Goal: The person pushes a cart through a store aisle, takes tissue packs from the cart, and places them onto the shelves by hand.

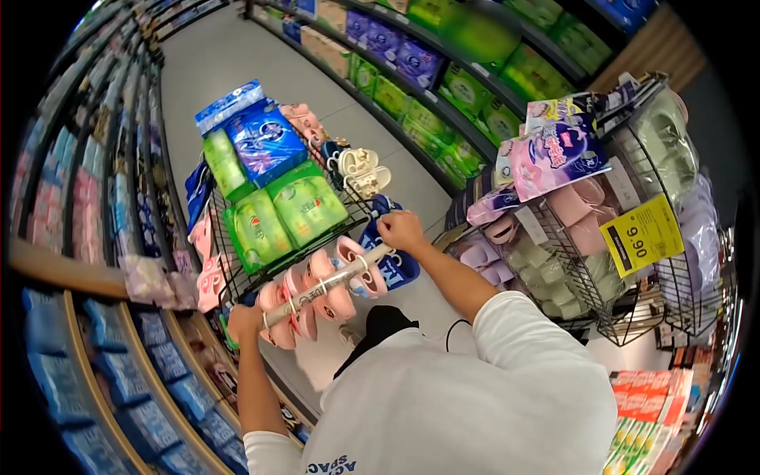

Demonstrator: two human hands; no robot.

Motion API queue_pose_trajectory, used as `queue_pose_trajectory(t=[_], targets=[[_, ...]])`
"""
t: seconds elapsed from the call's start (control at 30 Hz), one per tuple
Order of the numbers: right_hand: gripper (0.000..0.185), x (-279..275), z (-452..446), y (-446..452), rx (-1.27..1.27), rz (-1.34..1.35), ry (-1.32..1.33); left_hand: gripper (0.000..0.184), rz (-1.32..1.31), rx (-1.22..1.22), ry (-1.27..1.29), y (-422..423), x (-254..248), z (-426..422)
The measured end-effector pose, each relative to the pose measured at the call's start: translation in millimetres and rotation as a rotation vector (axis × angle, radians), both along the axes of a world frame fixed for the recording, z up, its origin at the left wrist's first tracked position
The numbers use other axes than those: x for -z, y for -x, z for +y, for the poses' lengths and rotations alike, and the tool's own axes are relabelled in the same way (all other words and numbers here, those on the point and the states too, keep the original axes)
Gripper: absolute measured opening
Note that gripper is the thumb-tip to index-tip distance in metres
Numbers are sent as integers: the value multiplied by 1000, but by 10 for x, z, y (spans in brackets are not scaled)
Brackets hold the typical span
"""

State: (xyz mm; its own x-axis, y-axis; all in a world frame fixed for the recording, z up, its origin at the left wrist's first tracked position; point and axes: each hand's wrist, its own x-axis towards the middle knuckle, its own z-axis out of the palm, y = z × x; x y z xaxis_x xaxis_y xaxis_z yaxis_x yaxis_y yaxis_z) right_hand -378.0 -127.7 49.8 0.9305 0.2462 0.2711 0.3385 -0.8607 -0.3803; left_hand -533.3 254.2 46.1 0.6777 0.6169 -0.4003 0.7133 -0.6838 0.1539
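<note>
My left hand (244,323) is closed around the left end of the shopping cart handle (336,279). At the other end, my right hand (401,229) also grips the handle, knuckles up. Pink slippers (318,273) hang from the bar between my hands, tied on with white straps. Beyond the handle, the wire cart basket (298,255) holds green packs (307,203) and a blue pack (267,144). Cream clogs (364,171) hang on its right side, and pink slippers (207,273) on its left. Dark blue slippers (405,267) hang beside my right hand.
A wire display bin (625,317) stands on the right, with wrapped slippers, pink-purple packs (558,157) and a yellow price sign (643,235). Shelves of blue packs (146,423) run along my left. Green packs (427,127) line the shelf ahead right. Grey floor (229,51) stretches ahead between shelves.
</note>
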Motion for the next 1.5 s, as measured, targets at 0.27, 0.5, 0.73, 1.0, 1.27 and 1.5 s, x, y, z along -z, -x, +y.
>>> queue_pose_trajectory(t=[0.27,0.5,0.73,1.0,1.27,1.5], targets=[[24,23,257,-448,15,-59,-38,46,83,-18,22,-574,-47,235],[24,93,424,-1044,3,-79,-17,44,46,-31,5,-1183,-21,435],[18,70,463,-1487,-36,-81,-57,42,79,3,12,-1618,87,544],[28,320,356,-2096,-74,-150,-54,46,138,-105,117,-2060,-30,393],[31,412,338,-2518,-90,-122,-65,40,159,-125,174,-2330,-11,295],[28,321,466,-2829,-92,-147,-49,49,226,-140,168,-2532,-14,279]])
